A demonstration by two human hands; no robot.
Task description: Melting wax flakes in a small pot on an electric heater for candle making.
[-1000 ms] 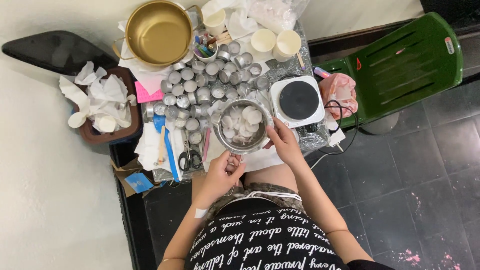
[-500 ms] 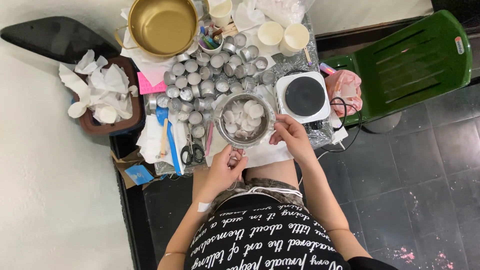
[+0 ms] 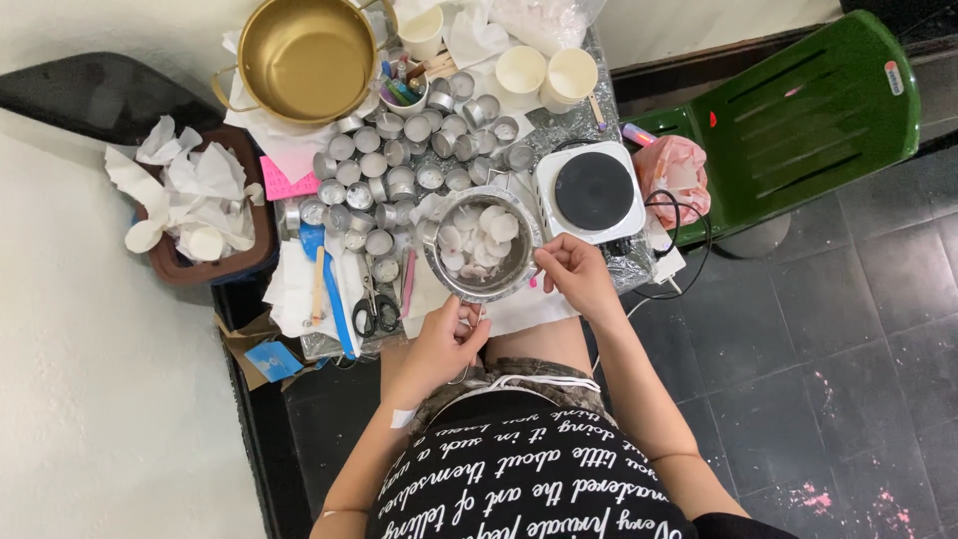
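I hold the metal pot (image 3: 482,247) of wax pieces (image 3: 479,238).
Left hand (image 3: 446,342) fingers clamp its handle; right hand (image 3: 571,271) fingers pinch the rim. I judge it stiff, light, slippery.

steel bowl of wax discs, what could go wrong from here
The steel bowl is steadied only by the left hand at its near side and the right hand at its rim; a tilt could spill the white wax discs. The hot plate sits right beside the right hand, and its cord trails close by, easy to snag.
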